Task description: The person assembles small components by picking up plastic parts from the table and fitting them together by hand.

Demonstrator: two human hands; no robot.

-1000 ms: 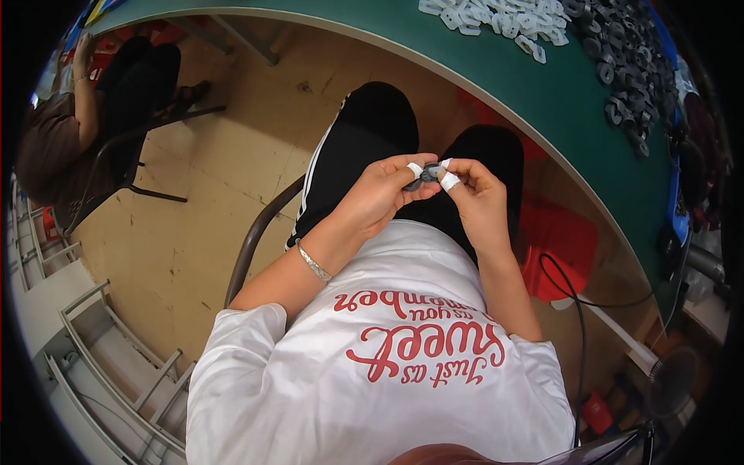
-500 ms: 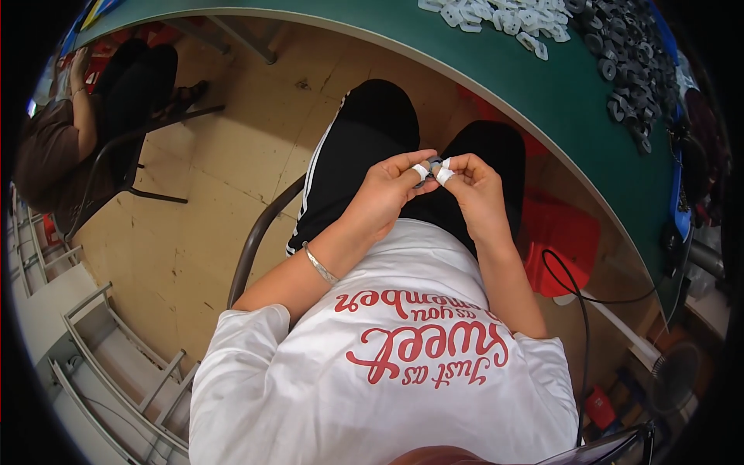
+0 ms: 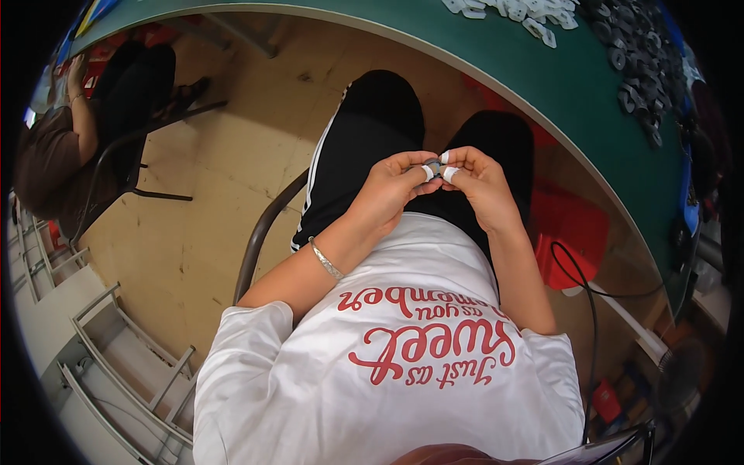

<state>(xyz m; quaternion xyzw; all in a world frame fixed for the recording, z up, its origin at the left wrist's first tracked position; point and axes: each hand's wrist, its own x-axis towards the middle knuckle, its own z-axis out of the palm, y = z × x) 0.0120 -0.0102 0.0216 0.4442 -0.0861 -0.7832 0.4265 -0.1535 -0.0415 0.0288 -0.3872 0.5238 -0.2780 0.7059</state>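
In the head view, the fingers of the left hand (image 3: 386,190) and right hand (image 3: 488,186) pinch a small grey part (image 3: 435,166) between them, over the black trousers (image 3: 373,116) and away from the green surface (image 3: 535,81). The white tape (image 3: 449,174) on the thumbs may dull their grip, so a slip or uneven push could drop the mostly hidden part onto the floor (image 3: 232,155)

- The small part (image 3: 435,163) is grey.
- The finger tapes (image 3: 449,174) are white.
- The bracelet (image 3: 325,260) is silver and patterned.
- The shirt (image 3: 434,415) is white, with red curly letters.
- The trousers (image 3: 380,116) are black, with white side stripes.
- The table (image 3: 542,81) is green, its edge pale.
- One heap (image 3: 540,12) is white, the other heap (image 3: 634,46) dark grey.
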